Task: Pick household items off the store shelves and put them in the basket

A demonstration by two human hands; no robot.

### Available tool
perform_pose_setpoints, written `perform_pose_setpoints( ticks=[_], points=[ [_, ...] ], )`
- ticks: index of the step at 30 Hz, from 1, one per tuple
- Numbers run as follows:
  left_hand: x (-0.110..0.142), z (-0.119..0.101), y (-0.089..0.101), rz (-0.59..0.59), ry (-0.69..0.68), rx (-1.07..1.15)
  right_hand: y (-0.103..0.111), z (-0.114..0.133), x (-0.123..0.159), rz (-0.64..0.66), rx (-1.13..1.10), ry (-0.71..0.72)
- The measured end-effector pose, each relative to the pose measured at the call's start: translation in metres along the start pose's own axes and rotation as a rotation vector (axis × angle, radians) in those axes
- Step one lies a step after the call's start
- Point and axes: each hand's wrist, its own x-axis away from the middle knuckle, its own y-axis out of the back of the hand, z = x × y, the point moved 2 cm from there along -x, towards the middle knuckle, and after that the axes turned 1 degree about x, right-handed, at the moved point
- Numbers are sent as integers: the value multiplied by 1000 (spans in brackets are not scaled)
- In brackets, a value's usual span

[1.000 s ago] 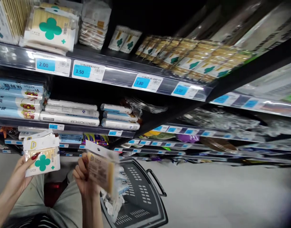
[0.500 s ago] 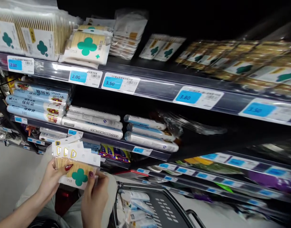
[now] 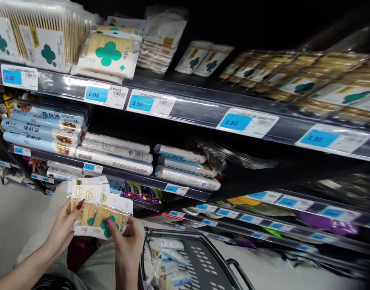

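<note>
Both hands hold a small stack of toothpick packets [image 3: 97, 207], clear bags with white header cards and a green clover mark. My left hand [image 3: 62, 229] grips the stack's left edge, thumb on top. My right hand [image 3: 126, 241] pinches its lower right corner, one finger laid across the clover. The packets are fanned slightly, just above my lap. A dark plastic shopping basket [image 3: 203, 262] sits low at right of my hands, with several white and blue packets inside.
Black store shelves [image 3: 185, 108] run across the view with blue price tags. The top shelf carries more clover-marked toothpick packs [image 3: 108, 52]. Rolled bags in long tubes [image 3: 112, 155] lie on the shelf below. Pale floor [image 3: 12, 217] shows at left.
My right hand brought its packet over to the left hand's packets and now both hands hold one stack. The view swung left and nearer to the shelves.
</note>
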Motion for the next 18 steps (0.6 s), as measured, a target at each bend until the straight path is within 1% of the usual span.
perform_pose_setpoints(
  ticks=[2, 5, 7, 9, 11, 13, 14, 15, 16, 17, 18],
  points=[
    [-1, 1, 2, -10, 2, 17, 1, -3, 0, -6, -20, -10],
    [-3, 0, 3, -54, -35, 58, 3, -12, 0, -25, -73, 1],
    [-4, -3, 2, -72, -56, 85, 8, -19, -4, -55, -175, 5],
    [-5, -7, 2, -93, -69, 102, 15, -27, -10, -37, -349, -26],
    [-5, -12, 3, -136, -77, 111, 21, -33, -19, 61, -577, -80],
    [-5, -15, 4, -172, -59, 99, 25, -35, -25, 252, -842, -131],
    [-5, -16, 5, -168, -43, 88, 26, -34, -27, 361, -997, -129],
    [-5, -16, 5, -156, -22, 74, 27, -33, -27, 454, -1167, -90],
    [-5, -16, 6, -140, 0, 61, 29, -31, -27, 530, -1328, -14],
    [-6, -15, 7, -128, 17, 49, 31, -28, -27, 582, -1454, 92],
    [-8, -15, 8, -123, 33, 36, 33, -25, -27, 614, -1519, 209]
  ],
)
